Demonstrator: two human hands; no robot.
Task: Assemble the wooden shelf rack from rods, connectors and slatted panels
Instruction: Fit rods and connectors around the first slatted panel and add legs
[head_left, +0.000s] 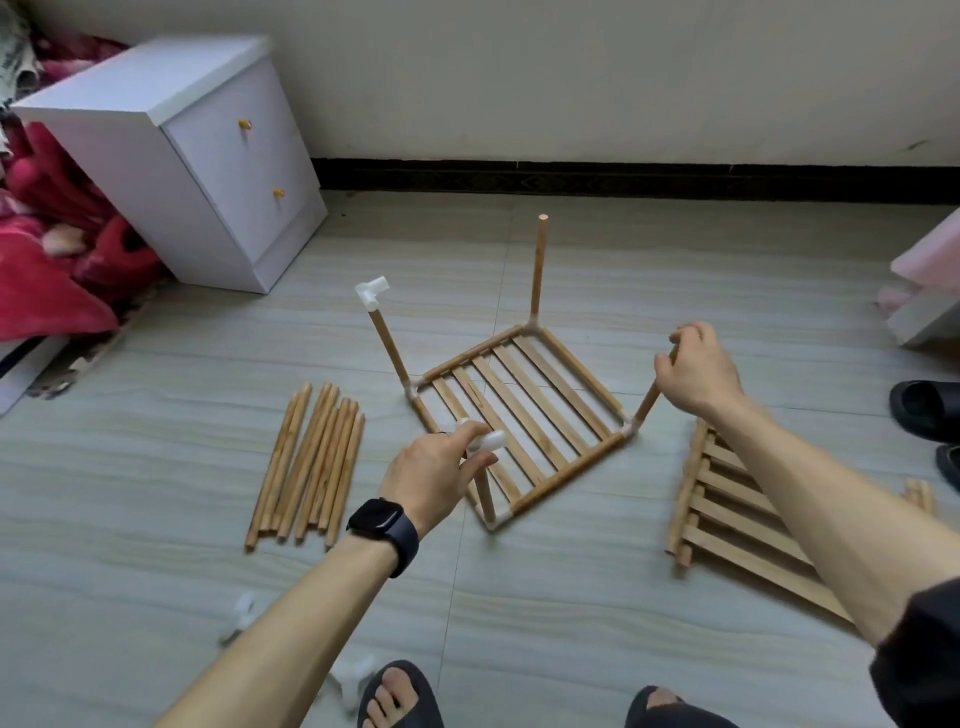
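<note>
— Where did the camera sit?
— On the person's head. It was one wide-angle view.
— Which way did it face?
— Forward and steeply down at the floor (441, 260). The wall (571, 78) ran across the top, and the person's own feet (397, 693) showed at the bottom edge.
— How near was it?
— Close. Both forearms (291, 623) reached in from the lower corners, and the half-built rack (566, 474) lay mid-frame within arm's reach.
</note>
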